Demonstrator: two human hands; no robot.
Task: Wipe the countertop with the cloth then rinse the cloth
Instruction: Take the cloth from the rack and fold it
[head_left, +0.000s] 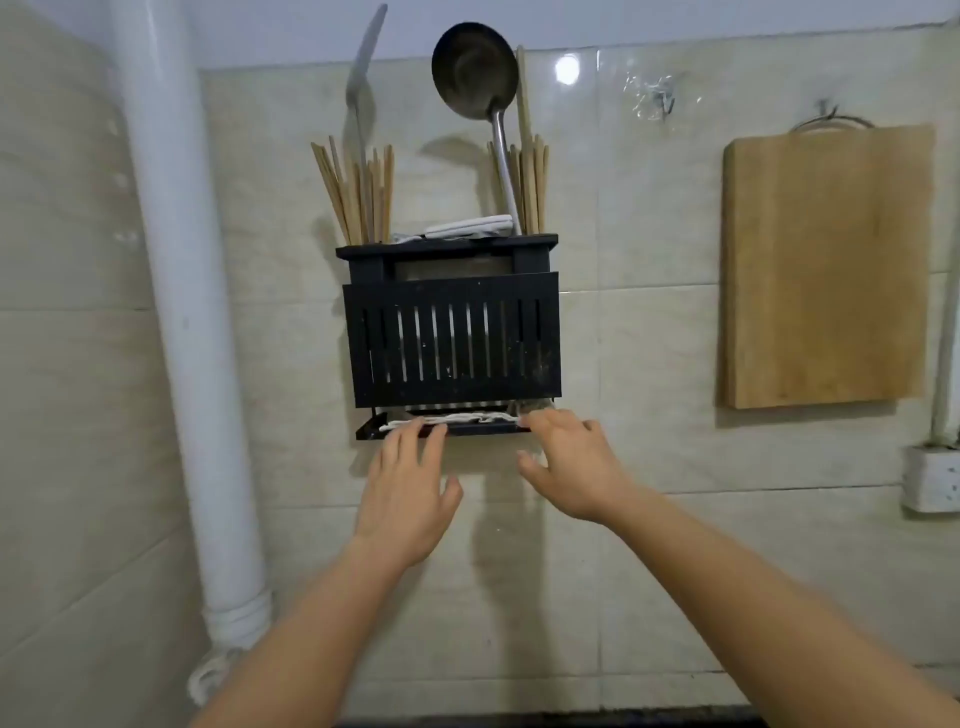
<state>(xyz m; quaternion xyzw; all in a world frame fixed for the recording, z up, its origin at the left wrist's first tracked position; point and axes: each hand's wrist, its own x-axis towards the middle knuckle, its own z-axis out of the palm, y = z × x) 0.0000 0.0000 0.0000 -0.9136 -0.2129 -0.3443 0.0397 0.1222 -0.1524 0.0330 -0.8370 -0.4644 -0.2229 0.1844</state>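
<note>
Observation from the remote station, head view.

1. The cloth (467, 418), white and bunched into a narrow strip, lies on the lower ledge (483, 429) of the black wall rack (452, 338). Its long axis runs left to right along the ledge's front edge, nearly from the left corner to the right corner.

2. My left hand (405, 488) is raised to the ledge's left end. Its fingers are straight, the tips rest on the cloth's left end, and the thumb is spread away to the right.

3. My right hand (576, 467) is at the ledge's right corner, fingers bent over the cloth's right end. I cannot tell whether they pinch the cloth or only touch it. The two hands are well apart, one at each end of the cloth.

4. Contents of the rack, top opening:
- left corner: a bundle of chopsticks (358, 192) upright, with a spatula (363, 67) standing above them;
- right corner: more chopsticks (530, 182) and a metal ladle (475, 70), bowl uppermost;
- between them: a folded white towel (467, 227) lying flat.

5. On the tiled wall right of the rack hangs a wooden cutting board (823, 270). A white pipe (182, 260) runs down the wall to the left.
</note>
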